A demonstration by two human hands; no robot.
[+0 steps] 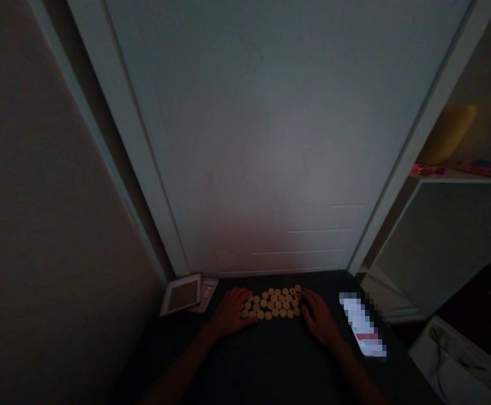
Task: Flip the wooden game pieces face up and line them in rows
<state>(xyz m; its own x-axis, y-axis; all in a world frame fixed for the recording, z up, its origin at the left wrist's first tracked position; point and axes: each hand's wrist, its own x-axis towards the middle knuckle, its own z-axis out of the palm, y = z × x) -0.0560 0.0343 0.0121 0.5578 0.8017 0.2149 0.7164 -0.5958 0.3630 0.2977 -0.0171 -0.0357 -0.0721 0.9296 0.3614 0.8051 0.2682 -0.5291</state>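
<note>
A group of small round tan discs point(275, 302) lies flat on the dark tabletop point(266, 360), packed closely in uneven rows. What is marked on the discs is too small and dim to make out. At the group's left edge rests my left hand point(232, 312), palm down, fingers apart and touching the outer discs. My right hand point(318, 316) lies along the right edge with its fingers stretched out, against the discs there. Neither hand grips anything. Some discs at both sides are partly covered by my fingers.
Framed flat items point(181, 295) lie overlapping at the table's back left. To the right is a blurred-out pale rectangular object point(363, 326). A white panel point(270, 140) rises behind the table. A shelf point(468, 180) with a yellow object point(450, 135) stands farther right.
</note>
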